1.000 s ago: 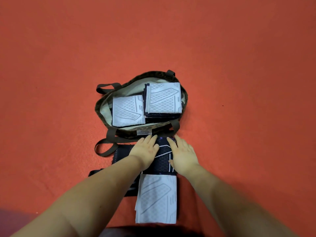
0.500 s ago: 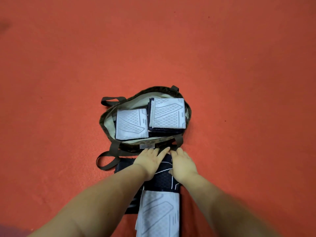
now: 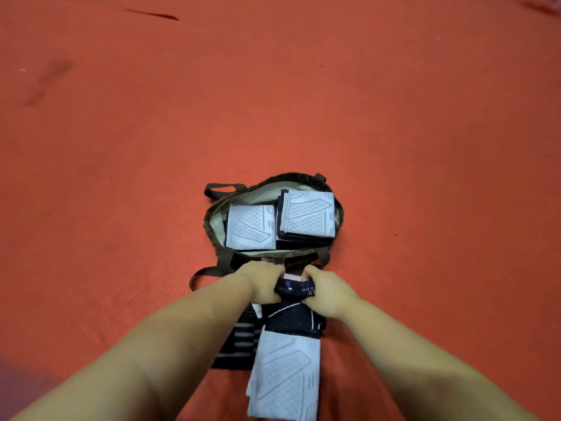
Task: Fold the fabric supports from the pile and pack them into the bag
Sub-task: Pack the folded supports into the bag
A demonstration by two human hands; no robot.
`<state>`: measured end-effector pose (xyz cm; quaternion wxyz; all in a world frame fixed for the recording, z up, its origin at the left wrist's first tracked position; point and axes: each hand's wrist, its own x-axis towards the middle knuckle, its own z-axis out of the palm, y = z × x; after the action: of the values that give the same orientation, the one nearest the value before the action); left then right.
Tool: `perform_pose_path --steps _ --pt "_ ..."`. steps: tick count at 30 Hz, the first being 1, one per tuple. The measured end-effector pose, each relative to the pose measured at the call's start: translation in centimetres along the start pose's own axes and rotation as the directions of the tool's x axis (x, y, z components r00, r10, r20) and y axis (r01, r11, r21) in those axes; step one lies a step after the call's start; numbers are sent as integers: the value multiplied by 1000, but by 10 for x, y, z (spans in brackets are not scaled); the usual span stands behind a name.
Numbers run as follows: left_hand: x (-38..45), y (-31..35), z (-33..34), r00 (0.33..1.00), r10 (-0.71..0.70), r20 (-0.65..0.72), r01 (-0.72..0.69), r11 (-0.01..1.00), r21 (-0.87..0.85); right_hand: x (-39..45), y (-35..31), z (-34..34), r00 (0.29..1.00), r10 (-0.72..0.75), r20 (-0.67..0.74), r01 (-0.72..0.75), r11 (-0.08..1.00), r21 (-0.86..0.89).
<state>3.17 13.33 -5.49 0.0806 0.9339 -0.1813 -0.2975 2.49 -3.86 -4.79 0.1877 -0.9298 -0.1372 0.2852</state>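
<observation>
Fabric support (image 3: 293,322) on red floor (image 3: 425,147), far end bunched in both my grips: left hand (image 3: 263,282) and right hand (image 3: 326,291) curled round it, side by side. Bag (image 3: 212,220) just beyond grips, two folded stacks (image 3: 308,215) inside. Pale panel trails back toward me.

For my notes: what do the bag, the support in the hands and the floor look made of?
Bag: seemingly woven canvas, matte camouflage outside, pale lining, webbing straps. Support gripped by the left hand and right hand: soft knit, probably elastic; dark mesh part, pale grey diamond-patterned part, bunching under the fingers. Floor: matte orange-red, likely felt or mat; too smooth to tell.
</observation>
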Motion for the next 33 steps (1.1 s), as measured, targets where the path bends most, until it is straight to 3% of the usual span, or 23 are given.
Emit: perform_pose_path --steps 3,8,13,17,22,33 --pt "-14 -3 -27 997 -74 26 77 985 -157 -3 -17 -23 1000 -10 -19 11 1000 16" --pt "-32 -25 -72 951 -288 -110 228 897 -380 5 -52 -67 992 -34 -123 40 998 50" --pt "-42 -55 -99 860 -478 -179 203 643 -739 21 -82 -91 980 -27 -198 47 994 98" --pt "-43 -68 -111 822 -545 -167 150 490 -859 34 -101 -103 963 -13 -268 52 989 139" --pt "-35 -80 -116 774 -600 -202 166 500 -850 56 -114 -111 963 15 -269 26 989 148" --pt "-7 -99 -74 801 -583 -138 362 654 -664 87 -97 -67 985 66 -161 -64 998 21"
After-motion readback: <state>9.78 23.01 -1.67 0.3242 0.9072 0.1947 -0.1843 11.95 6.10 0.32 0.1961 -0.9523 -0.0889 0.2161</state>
